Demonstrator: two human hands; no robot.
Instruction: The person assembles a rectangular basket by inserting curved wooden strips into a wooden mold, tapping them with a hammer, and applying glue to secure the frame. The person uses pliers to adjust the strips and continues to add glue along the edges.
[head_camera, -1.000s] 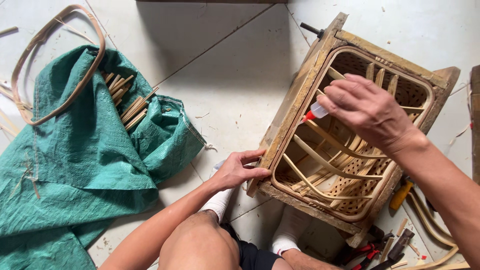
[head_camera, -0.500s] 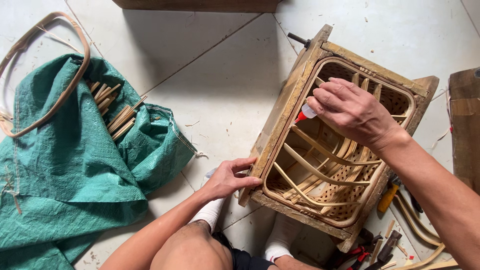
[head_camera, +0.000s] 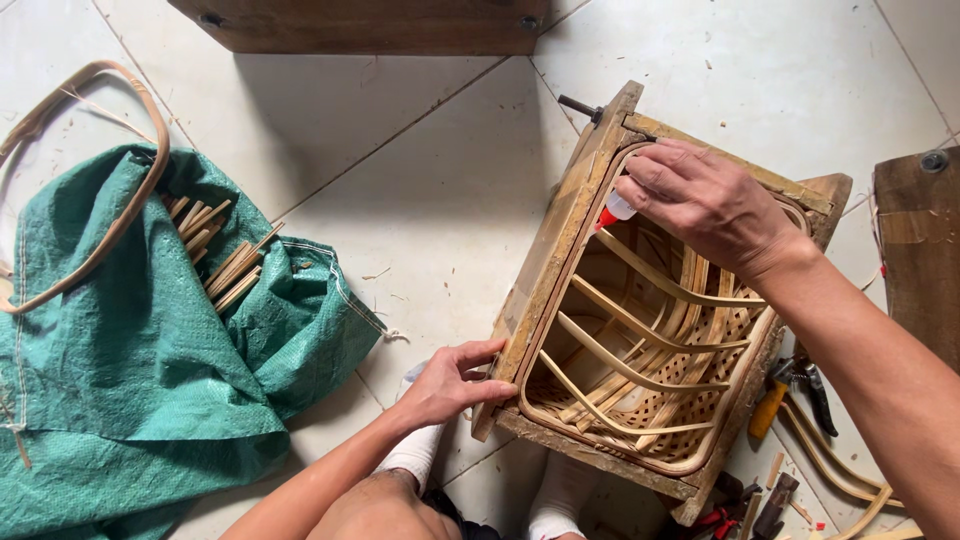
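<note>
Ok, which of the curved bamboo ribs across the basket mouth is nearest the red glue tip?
The topmost rib, just under the right hand; the other ribs lie lower, toward the left hand.

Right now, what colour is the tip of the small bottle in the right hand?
Red tip on the small bottle, held by the right hand; head view.

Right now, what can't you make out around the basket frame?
- Small bottle: right hand covers all but its red tip.
- Tools beside the wooden frame: partly behind the right forearm.
- Frame's bottom corner: cut off by the head view's edge.
</note>
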